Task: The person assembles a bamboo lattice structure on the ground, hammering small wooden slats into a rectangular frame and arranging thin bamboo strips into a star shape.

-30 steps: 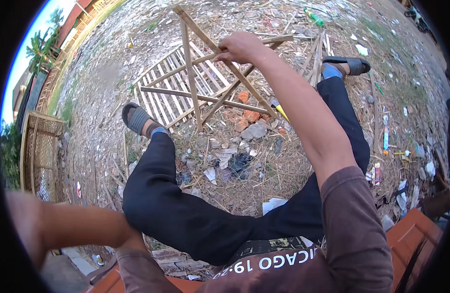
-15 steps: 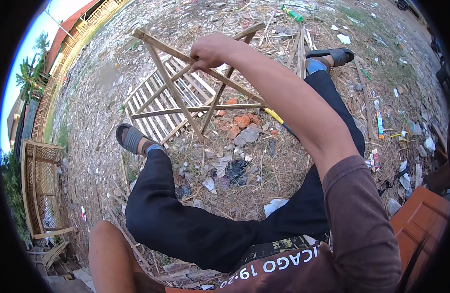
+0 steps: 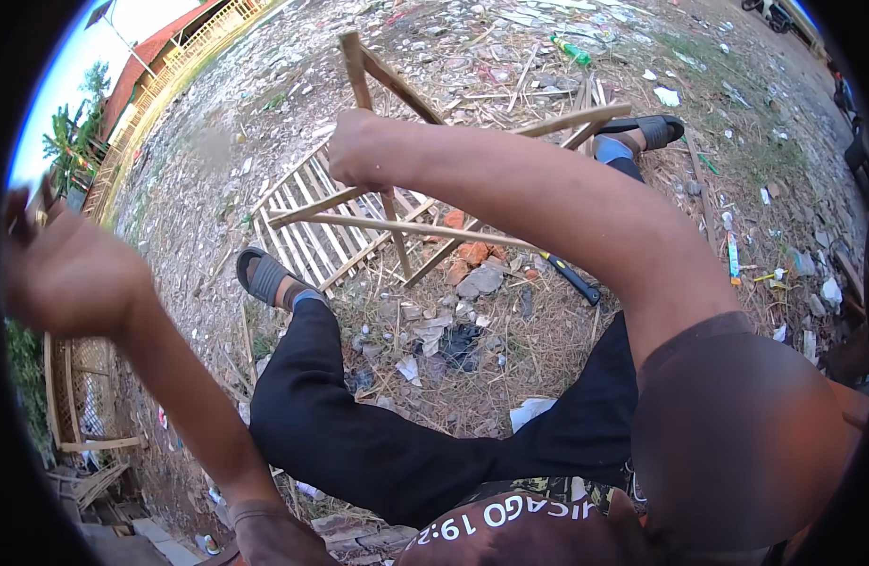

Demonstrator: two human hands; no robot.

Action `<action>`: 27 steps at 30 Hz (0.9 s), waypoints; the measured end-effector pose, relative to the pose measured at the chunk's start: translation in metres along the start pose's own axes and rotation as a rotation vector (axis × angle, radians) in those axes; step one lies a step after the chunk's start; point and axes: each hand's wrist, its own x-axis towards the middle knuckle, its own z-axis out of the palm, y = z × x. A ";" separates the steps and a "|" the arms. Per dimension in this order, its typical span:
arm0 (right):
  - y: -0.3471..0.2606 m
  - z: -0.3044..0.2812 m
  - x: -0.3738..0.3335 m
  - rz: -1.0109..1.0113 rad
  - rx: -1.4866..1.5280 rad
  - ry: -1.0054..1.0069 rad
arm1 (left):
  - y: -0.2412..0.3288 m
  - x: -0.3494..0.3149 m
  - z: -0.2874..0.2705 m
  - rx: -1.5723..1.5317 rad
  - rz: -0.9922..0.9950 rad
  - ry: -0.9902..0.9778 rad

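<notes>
My right hand is closed around a bar of a crossed-stick wooden frame, which stands tilted between my feet. The hand and forearm hide part of the frame. Raised at the far left is my left hand, apart from the frame; its fingers are blurred and run into the dark rim of the view. Beneath the frame's right end lies a tool with a black and yellow handle, its head not visible.
A slatted wooden panel lies behind the frame. Broken bricks, stones and litter cover the ground between my legs. A green bottle lies farther off. At the left stands a lattice wooden structure.
The frame has turned and tilted with my right hand, which moved left and lower. My left arm has risen into view at the left. More of the tool's handle shows.
</notes>
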 end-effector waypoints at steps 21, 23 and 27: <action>-0.004 0.130 -0.127 0.493 0.365 0.914 | -0.062 -0.216 -0.015 0.220 -0.921 -1.437; 0.016 0.147 -0.154 0.609 0.335 0.727 | -0.071 -0.218 -0.013 0.207 -0.878 -1.467; 0.033 0.165 -0.173 0.520 0.373 0.439 | -0.090 -0.220 -0.026 0.304 -0.722 -1.631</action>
